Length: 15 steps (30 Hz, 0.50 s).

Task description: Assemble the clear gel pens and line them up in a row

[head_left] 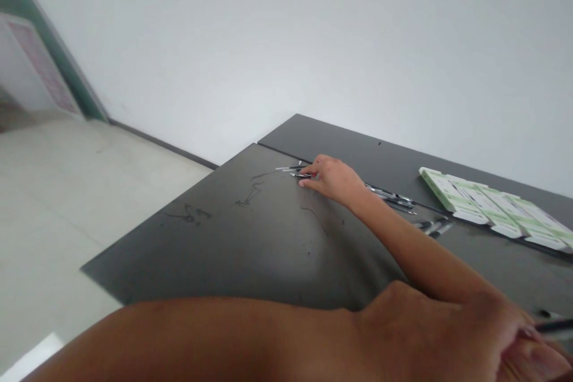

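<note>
My left arm crosses the bottom of the view. My left hand (pixel 447 337) is at the lower right, its fingers closed round a dark pen (pixel 557 326) that runs off the right edge. Farther off, my right hand (pixel 333 178) reaches over the table, thumb and forefinger pinched at a slim pen part (pixel 299 175) with a pale pointed tip. Thin pen refills (pixel 286 168) lie just beyond those fingertips. Behind the right wrist is a row of dark and clear pen pieces (pixel 394 198). Several grey-black barrels (pixel 433 227) lie beside the forearm.
Flat white-and-green cartons (pixel 496 206) lie at the right across the seam between two dark tables (pixel 215 239). A white wall (pixel 286 42) stands behind the tables. Pale floor (pixel 45 209) shows at the left, near a leaning board (pixel 40 65). Dark smudges mark the tabletop.
</note>
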Each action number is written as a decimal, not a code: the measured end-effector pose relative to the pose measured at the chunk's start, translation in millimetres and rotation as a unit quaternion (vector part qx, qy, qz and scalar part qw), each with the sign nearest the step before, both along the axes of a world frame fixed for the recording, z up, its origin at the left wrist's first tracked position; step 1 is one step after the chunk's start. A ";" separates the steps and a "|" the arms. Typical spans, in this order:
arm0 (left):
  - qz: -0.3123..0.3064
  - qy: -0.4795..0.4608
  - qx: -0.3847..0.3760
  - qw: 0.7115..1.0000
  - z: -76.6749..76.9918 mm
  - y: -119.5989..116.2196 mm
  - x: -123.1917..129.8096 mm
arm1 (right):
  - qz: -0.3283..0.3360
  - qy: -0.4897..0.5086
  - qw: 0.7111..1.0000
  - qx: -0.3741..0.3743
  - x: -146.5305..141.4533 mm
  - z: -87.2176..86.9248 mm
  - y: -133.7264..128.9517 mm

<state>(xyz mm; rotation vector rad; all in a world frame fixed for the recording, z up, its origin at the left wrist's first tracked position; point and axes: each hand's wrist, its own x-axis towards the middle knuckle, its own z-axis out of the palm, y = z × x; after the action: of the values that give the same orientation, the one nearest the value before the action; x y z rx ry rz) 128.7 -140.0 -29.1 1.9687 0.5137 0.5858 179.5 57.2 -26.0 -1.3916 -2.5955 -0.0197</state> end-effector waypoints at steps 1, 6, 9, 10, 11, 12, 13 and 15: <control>0.006 -0.001 -0.003 1.000 0.8 0.9 0.1 | -0.003 -0.004 1.000 -0.001 -0.5 -1.7 0.8; 0.000 -0.014 0.029 0.999 1.4 5.5 1.1 | -0.015 -0.008 1.000 -0.005 0.2 -4.4 -1.4; 0.003 -0.022 0.039 0.999 1.8 6.9 1.2 | -0.017 0.001 1.000 -0.010 -0.4 -2.8 -1.5; -0.003 -0.023 0.041 0.999 2.2 7.2 1.1 | -0.018 0.006 1.000 -0.012 0.0 -2.3 -1.2; -0.005 -0.025 0.040 0.999 2.4 7.4 0.9 | -0.020 0.011 1.000 -0.013 0.8 -2.2 -0.7; -0.008 -0.028 0.037 0.999 2.5 7.6 0.9 | -0.022 0.016 1.000 -0.015 2.0 -2.3 -0.2; -0.008 -0.032 0.034 0.999 2.2 7.6 1.0 | -0.023 0.019 0.999 -0.017 3.6 -2.8 0.4; -0.010 -0.033 0.038 0.999 0.5 7.1 1.9 | -0.025 0.020 0.999 -0.023 6.8 -4.7 1.5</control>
<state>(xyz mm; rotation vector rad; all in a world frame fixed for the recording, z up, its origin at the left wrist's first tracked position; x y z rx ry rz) 130.5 -132.9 -28.7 2.0168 0.4372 0.6641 186.3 58.7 -30.7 -1.4574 -2.5426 0.0602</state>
